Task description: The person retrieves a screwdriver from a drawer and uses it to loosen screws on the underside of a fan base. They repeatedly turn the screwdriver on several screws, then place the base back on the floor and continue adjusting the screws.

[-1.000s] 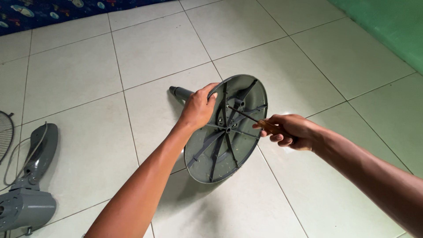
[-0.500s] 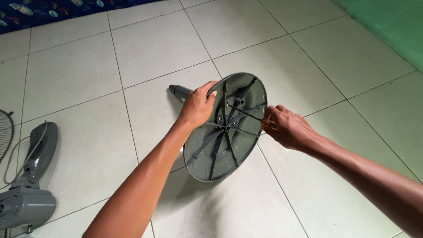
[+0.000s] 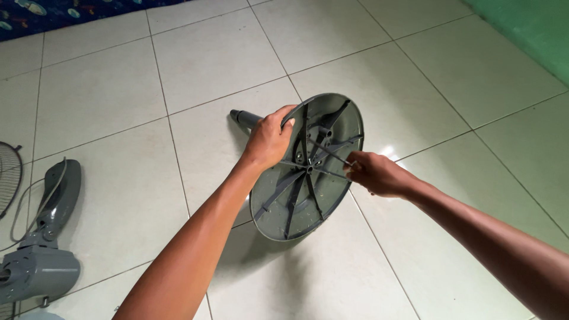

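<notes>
A round grey fan base (image 3: 296, 204) stands on its edge on the tiled floor, its ribbed underside turned toward me. Its short pole (image 3: 243, 118) pokes out behind, to the upper left. My left hand (image 3: 269, 139) grips the base's top rim. A thin screwdriver (image 3: 329, 152) sits in my right hand (image 3: 376, 175), its shaft reaching into the base near the hub.
A grey fan motor housing (image 3: 38, 269) with its neck (image 3: 59, 192) and cord lies at the lower left. Part of a wire fan guard (image 3: 7, 178) shows at the left edge. Blue patterned fabric (image 3: 35, 15) runs along the top; a green wall (image 3: 533, 29) rises at right.
My right hand has shifted left, closer to the base, and the screwdriver tip has gone in toward the hub. My left hand and the base have stayed put.
</notes>
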